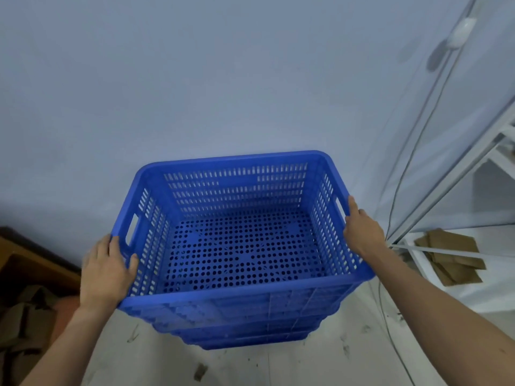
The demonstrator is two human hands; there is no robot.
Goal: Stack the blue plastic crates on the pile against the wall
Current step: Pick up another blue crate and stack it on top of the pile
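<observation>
A person sets a blue crate [239,232] onto the pile of nested crates [250,330] that stands against the pale wall [195,79], 2 bare hands on its side rims. The left hand [107,270], at about 8 o'clock from the crate's centre, curls over the left rim just below the handle slot [132,229], fingers wrapped inside the wall. The right hand [362,229], at about 3 o'clock, grips the right rim with its fingers over the outer edge. The crate is empty, its perforated floor showing, and sits level and square on the pile, with the rims of several others stepped beneath its near side.

The step in hand appears to be the seating of this crate: it looks already dropped into the 1 below, though the hands have not let go. The next move likely calls for a light downward press to check that it has nested evenly, a release of both rims, and a turn away to fetch another crate, none of which is in sight. At 3 o'clock a cable [401,190] hangs down the wall near the right arm and could snag; cardboard scraps [451,254] lie on a low white shelf [493,288] beyond.
</observation>
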